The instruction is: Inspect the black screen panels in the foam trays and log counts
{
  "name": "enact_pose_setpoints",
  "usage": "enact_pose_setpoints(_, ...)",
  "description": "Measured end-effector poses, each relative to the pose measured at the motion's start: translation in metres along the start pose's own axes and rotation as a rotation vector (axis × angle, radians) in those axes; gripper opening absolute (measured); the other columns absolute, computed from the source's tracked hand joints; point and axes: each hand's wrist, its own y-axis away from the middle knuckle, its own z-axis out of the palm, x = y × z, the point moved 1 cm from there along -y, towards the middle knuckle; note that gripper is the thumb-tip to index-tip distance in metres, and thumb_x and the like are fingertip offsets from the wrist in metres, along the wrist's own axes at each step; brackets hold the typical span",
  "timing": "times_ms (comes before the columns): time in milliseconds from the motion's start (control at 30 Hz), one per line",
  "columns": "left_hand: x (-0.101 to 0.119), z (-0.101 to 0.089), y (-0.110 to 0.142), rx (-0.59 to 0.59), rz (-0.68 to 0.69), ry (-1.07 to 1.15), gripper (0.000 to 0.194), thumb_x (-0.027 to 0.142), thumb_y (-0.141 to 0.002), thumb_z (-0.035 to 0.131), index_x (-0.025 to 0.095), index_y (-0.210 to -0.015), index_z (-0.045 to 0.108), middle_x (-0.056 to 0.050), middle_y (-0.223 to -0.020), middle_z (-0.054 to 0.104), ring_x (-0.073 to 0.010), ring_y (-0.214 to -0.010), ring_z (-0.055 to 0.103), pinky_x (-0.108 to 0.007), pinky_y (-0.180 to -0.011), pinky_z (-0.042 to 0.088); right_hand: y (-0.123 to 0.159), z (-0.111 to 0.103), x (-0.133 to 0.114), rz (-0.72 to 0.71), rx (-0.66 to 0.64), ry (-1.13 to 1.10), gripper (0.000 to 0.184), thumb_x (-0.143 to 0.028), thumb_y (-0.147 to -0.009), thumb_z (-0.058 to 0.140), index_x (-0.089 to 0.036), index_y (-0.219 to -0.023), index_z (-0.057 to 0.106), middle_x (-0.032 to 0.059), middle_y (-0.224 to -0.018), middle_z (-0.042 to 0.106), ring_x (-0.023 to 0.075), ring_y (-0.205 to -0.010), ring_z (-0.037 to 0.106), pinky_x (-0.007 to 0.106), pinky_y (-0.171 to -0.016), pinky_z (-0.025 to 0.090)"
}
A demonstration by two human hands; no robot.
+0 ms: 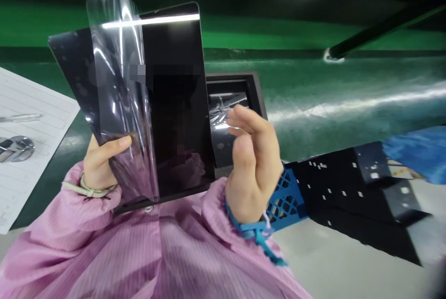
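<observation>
1. Evidently, in the head view, the left hand (101, 162) is closed on the lower left side of a glossy black rectangular panel (177, 117), its thumb across the front and its other fingers mostly hidden. The panel stands tilted up before the pink striped smock (188, 248), probably so its shiny face can be looked over.
2. A curled, clear plastic film (118, 38) runs down the panel's front and rises past its top edge. The thumb probably steadies both; whether it lies over or under the film, I cannot tell. Nor can I tell whether the bluish-black section left of the film is the same panel.
3. The right hand (256, 164), slightly blurred, is raised apart from the panel, fingers loosely bent and spread from the thumb, with nothing visible in its grasp. Likely it is free because the left bears the weight.
4. Behind it, a dark-rimmed rectangular tray (257, 96) on the green bench (341, 122) contains shiny, crinkled clear material (221, 109), presumably placed within easy reach.
</observation>
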Motion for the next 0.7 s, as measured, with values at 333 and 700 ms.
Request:
enact_pose_setpoints(333, 0.006, 0.003, 0.002, -0.049, -0.022, -0.034, 0.064, 0.02, -0.058, 0.077, 0.04, -0.119, 0.074, 0.001, -0.079, 0.079, -0.0351, -0.092, 0.078, -0.049, -0.073, 0.07, -0.01, 0.007, 0.01, 0.154, -0.111, -0.251, 0.024, -0.04, -0.103, 0.051, -0.026, -0.101, 0.071, -0.0015, -0.085, 0.064, 0.011, -0.077, 0.058, 0.026, -0.072, 0.05)
enact_pose_setpoints(700, 0.003, -0.022, -0.005, -0.289, -0.08, 0.016, 0.039, 0.025, -0.068, 0.082, 0.023, -0.106, 0.075, -0.005, -0.09, 0.08, -0.0342, -0.094, 0.078, -0.051, -0.085, 0.069, -0.005, 0.007, 0.001, 0.08, -0.062, -0.286, 0.019, -0.032, -0.103, 0.053, -0.025, -0.102, 0.071, -0.0024, -0.081, 0.062, 0.0084, -0.074, 0.055, 0.023, -0.069, 0.047)
